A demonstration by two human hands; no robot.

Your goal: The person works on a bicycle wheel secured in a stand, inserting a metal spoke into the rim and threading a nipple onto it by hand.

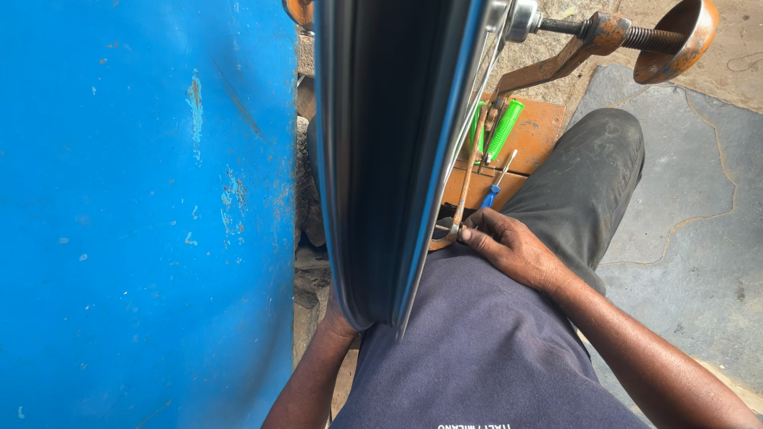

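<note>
A bicycle wheel rim (pixel 381 159) stands edge-on in front of me, mounted on a rusty orange truing stand (pixel 556 67) with a threaded axle. My right hand (pixel 509 246) pinches a small metal spoke tool (pixel 447 232) against a spoke at the rim's lower right edge. My left hand (pixel 338 322) sits behind the rim's bottom left, mostly hidden; whether it grips the rim cannot be told. Thin spokes (pixel 469 127) run from the hub down to the rim.
A blue painted metal wall (pixel 143 214) fills the left. A green-handled tool (pixel 502 131) and a blue-handled screwdriver (pixel 494 189) lie on an orange board (pixel 540 127) beside my knee (pixel 596 159). Grey stone floor (pixel 691 199) lies to the right.
</note>
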